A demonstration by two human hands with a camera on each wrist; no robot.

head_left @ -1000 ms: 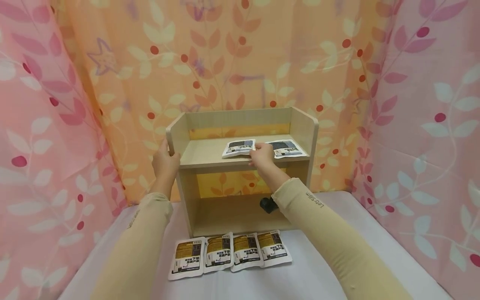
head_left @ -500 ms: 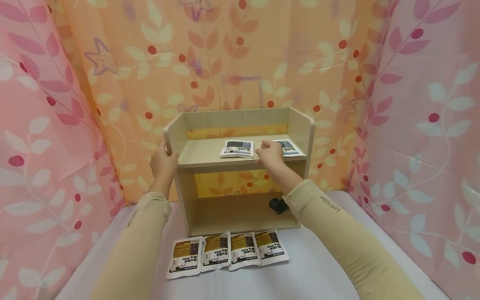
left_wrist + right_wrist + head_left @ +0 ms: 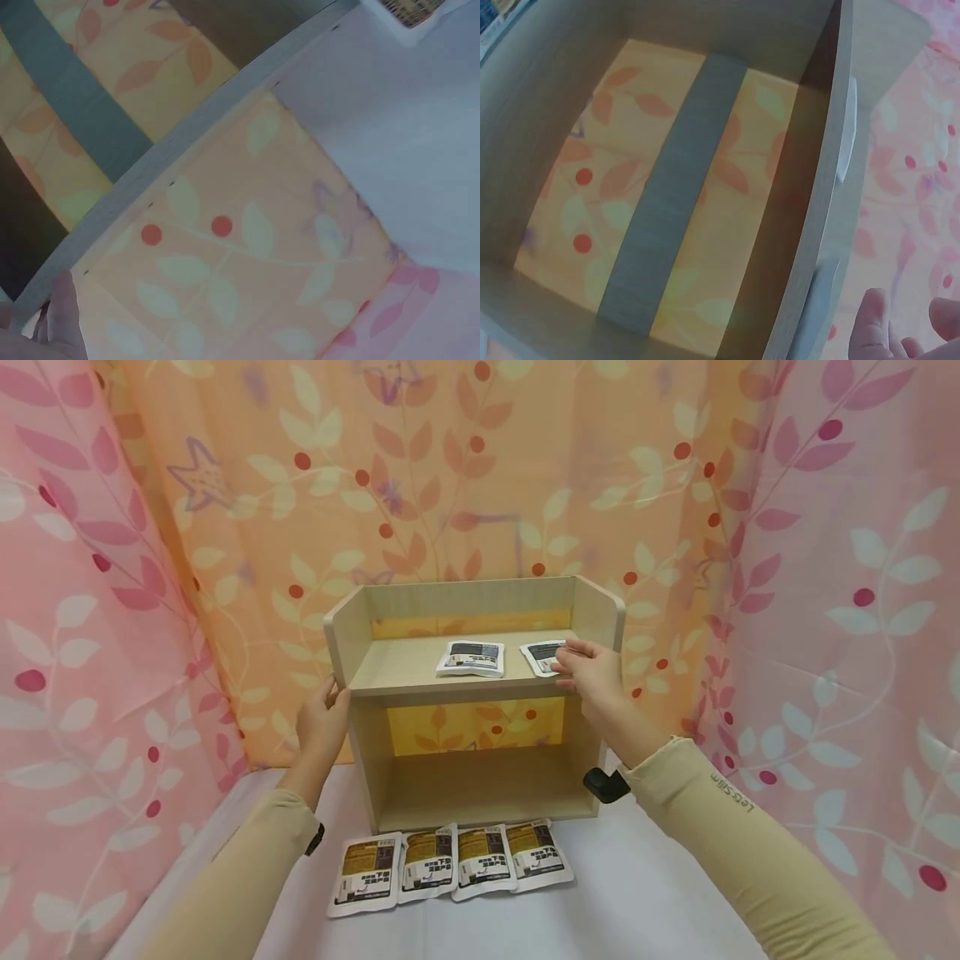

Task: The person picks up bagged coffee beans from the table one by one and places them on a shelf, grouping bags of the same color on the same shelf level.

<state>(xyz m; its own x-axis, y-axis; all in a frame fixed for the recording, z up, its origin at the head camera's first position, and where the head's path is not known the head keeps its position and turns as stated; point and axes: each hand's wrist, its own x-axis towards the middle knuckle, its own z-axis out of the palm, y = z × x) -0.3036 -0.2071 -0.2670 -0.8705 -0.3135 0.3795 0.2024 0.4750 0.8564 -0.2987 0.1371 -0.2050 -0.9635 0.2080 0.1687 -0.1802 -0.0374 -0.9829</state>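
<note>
A small pale wooden shelf stands on the table. My left hand is at its left side panel, fingers at the panel's front edge; in the left wrist view, a fingertip lies against that edge. On the upper board lie a white pouch with a dark printed label, left of the middle, and a similar pouch farther right. My right hand is at this second pouch, covering its right part, with fingers relaxed. In the right wrist view, thumb and fingers stand apart with nothing between them.
In front of the shelf, several white pouches with brown and black labels lie in a row on the white-covered table. Patterned curtains hang behind and at both sides. A black wrist camera hangs under my right wrist.
My right hand has left the left pouch and moved right, to the right pouch. The left pouch now lies flat. My left hand has slid lower along the shelf's side panel.
</note>
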